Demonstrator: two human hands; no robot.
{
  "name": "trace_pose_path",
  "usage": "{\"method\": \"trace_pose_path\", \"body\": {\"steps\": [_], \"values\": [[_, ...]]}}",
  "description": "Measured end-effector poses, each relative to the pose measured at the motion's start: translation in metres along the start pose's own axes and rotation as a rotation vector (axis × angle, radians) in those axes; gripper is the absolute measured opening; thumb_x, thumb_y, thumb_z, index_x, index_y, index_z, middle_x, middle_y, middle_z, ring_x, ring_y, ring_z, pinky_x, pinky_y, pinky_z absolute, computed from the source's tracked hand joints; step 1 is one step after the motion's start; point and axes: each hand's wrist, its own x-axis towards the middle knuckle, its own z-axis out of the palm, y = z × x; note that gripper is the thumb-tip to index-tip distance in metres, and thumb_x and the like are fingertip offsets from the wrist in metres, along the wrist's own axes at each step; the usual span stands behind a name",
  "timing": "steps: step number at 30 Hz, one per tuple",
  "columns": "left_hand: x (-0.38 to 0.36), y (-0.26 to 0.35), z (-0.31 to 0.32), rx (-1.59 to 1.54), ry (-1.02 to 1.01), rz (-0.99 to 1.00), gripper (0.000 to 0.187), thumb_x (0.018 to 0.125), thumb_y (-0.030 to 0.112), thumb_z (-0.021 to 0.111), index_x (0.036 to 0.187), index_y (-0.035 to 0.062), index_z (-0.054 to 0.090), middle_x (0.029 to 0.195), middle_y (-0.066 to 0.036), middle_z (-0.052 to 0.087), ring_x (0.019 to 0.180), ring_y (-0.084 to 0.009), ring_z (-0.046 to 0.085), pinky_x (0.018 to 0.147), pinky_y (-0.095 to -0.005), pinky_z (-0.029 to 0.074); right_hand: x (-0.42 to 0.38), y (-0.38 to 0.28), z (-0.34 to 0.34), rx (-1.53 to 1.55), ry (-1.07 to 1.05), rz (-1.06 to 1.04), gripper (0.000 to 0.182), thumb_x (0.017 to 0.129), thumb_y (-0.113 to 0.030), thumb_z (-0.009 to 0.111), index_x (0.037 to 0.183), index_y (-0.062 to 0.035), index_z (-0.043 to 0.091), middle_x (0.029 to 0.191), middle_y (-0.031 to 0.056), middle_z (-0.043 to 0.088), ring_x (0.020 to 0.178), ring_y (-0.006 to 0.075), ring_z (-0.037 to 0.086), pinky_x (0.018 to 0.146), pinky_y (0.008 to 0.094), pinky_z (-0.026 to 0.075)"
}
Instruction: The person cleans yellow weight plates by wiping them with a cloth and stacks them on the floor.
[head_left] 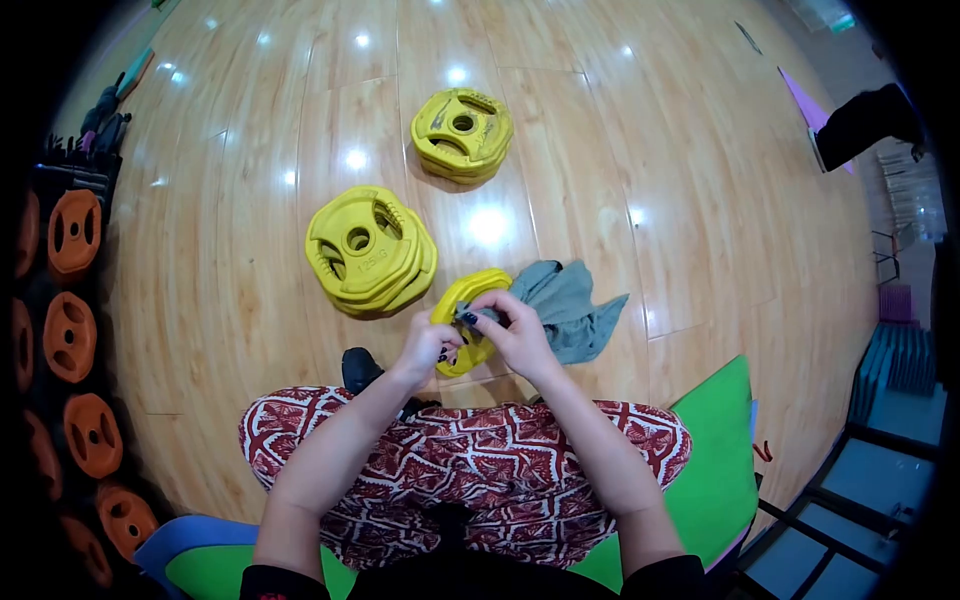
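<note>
A yellow weight plate (pixel 484 280) stands tilted in front of my crossed legs. My left hand (pixel 433 345) is closed on its left edge. At the plate's middle, my right hand (pixel 508 328) pinches part of a grey-green cloth (pixel 566 312). The rest of that cloth spreads over the floor to the right of the plate. Beyond my left hand is a stack of yellow weight plates (pixel 350 265), the top one marked 1.25 kg. Farther off sits a second stack of yellow plates (pixel 462 138).
Orange weight plates (pixel 72 335) hang on a rack along the left. A green mat (pixel 715 460) lies under me on the wooden floor (pixel 690 270). At the upper right, another person's dark-clothed leg (pixel 865 125) is near a purple mat (pixel 803 105).
</note>
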Motion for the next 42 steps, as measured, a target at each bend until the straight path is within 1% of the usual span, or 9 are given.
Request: {"method": "trace_pose_path", "body": {"steps": [4, 8, 10, 16, 21, 25, 34, 38, 42], "values": [[0.001, -0.003, 0.000, 0.019, 0.023, -0.020, 0.014, 0.061, -0.007, 0.047, 0.073, 0.0017, 0.046, 0.052, -0.001, 0.041, 0.038, -0.0092, 0.037, 0.038, -0.0229, 0.031, 0.002, 0.010, 0.011, -0.173, 0.121, -0.015, 0.018, 0.076, -0.010, 0.059, 0.091, -0.0035, 0.051, 0.084, 0.0127, 0.058, 0.077, 0.0256, 0.058, 0.067, 0.0293, 0.045], [0.001, -0.002, 0.001, 0.034, -0.026, -0.047, 0.016, 0.061, -0.007, 0.047, 0.075, 0.0012, 0.047, 0.053, -0.001, 0.041, 0.039, -0.0093, 0.038, 0.038, -0.0227, 0.032, 0.001, 0.002, 0.004, -0.284, 0.102, 0.133, 0.016, 0.075, -0.008, 0.061, 0.086, -0.0029, 0.052, 0.079, 0.0113, 0.057, 0.073, 0.0217, 0.057, 0.065, 0.0288, 0.044], [0.004, -0.002, 0.002, 0.085, 0.018, -0.029, 0.018, 0.062, -0.007, 0.047, 0.078, 0.0008, 0.047, 0.056, -0.002, 0.044, 0.040, -0.0094, 0.039, 0.039, -0.0228, 0.033, 0.002, 0.002, 0.004, -0.446, 0.016, -0.194, 0.022, 0.071, -0.010, 0.063, 0.087, -0.0033, 0.050, 0.077, 0.0118, 0.056, 0.071, 0.0270, 0.057, 0.063, 0.0320, 0.045], [0.005, 0.000, 0.001, 0.176, -0.114, -0.043, 0.030, 0.063, -0.006, 0.049, 0.093, -0.0009, 0.052, 0.061, -0.003, 0.048, 0.045, -0.0098, 0.045, 0.042, -0.0227, 0.038, 0.008, 0.002, -0.009, -0.511, 0.091, 0.000, 0.035, 0.064, -0.017, 0.070, 0.089, -0.0058, 0.049, 0.078, 0.0113, 0.056, 0.072, 0.0274, 0.057, 0.061, 0.0343, 0.045], [0.009, 0.006, -0.004, 0.368, -0.192, 0.007, 0.027, 0.064, -0.003, 0.050, 0.091, -0.0022, 0.053, 0.062, -0.004, 0.050, 0.047, -0.0097, 0.047, 0.044, -0.0229, 0.039, 0.012, -0.011, -0.020, -0.920, 0.314, -0.349, 0.048, 0.061, -0.026, 0.071, 0.101, -0.0098, 0.052, 0.088, 0.0110, 0.057, 0.086, 0.0294, 0.054, 0.073, 0.0365, 0.044], [0.012, 0.018, -0.007, 0.539, -0.261, -0.027, 0.020, 0.065, 0.000, 0.052, 0.084, -0.0026, 0.054, 0.061, -0.003, 0.052, 0.048, -0.0096, 0.049, 0.045, -0.0233, 0.039, 0.009, 0.005, -0.027, -0.760, 0.061, -0.143, 0.035, 0.067, -0.019, 0.066, 0.099, -0.0067, 0.057, 0.093, 0.0095, 0.058, 0.089, 0.0272, 0.053, 0.079, 0.0342, 0.043], [0.025, 0.007, -0.023, 0.482, -0.110, 0.122, 0.019, 0.070, 0.002, 0.054, 0.089, -0.0015, 0.054, 0.064, -0.002, 0.053, 0.053, -0.0085, 0.048, 0.049, -0.0218, 0.039, 0.015, 0.009, -0.039, -0.510, -0.029, -0.065, 0.031, 0.076, -0.007, 0.056, 0.108, -0.0079, 0.056, 0.088, 0.0161, 0.059, 0.084, 0.0287, 0.055, 0.075, 0.0332, 0.043], [0.025, -0.006, -0.023, 0.610, 0.018, 0.422, 0.029, 0.075, 0.004, 0.053, 0.104, -0.0005, 0.048, 0.083, -0.009, 0.057, 0.075, -0.0150, 0.054, 0.069, -0.0263, 0.044, 0.010, 0.009, -0.032, -0.570, 0.086, -0.041, 0.029, 0.075, -0.011, 0.060, 0.103, -0.0070, 0.059, 0.083, 0.0159, 0.059, 0.079, 0.0275, 0.057, 0.071, 0.0323, 0.045], [0.016, 0.006, -0.016, 0.673, 0.016, 0.351, 0.034, 0.076, 0.005, 0.054, 0.108, 0.0016, 0.045, 0.089, -0.012, 0.057, 0.084, -0.0178, 0.054, 0.077, -0.0281, 0.042, 0.008, 0.000, -0.020, -0.755, 0.187, -0.029, 0.030, 0.070, -0.033, 0.066, 0.086, -0.0082, 0.063, 0.073, 0.0106, 0.060, 0.072, 0.0261, 0.057, 0.062, 0.0355, 0.046]]}}
